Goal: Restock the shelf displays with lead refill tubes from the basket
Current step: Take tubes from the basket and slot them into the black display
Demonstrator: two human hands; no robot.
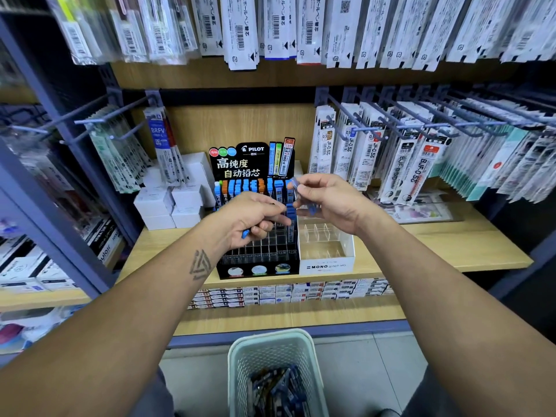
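Head view: my left hand [255,219] and right hand [323,200] are each pinching blue-capped tubes [313,209] over the Pilot rack [258,260]. I should be seating them upright, one per slot. More are lying in the basket [275,346] below.

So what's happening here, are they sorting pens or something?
A person is restocking a stationery shelf with lead refill tubes. Both hands are raised in front of the black Pilot display: the left hand holds blue-capped tubes, and the right hand pinches another tube. The display's back rows are filled, its front slots mostly empty. The clear Mono display beside it looks empty. More tubes wait in the pale basket below.
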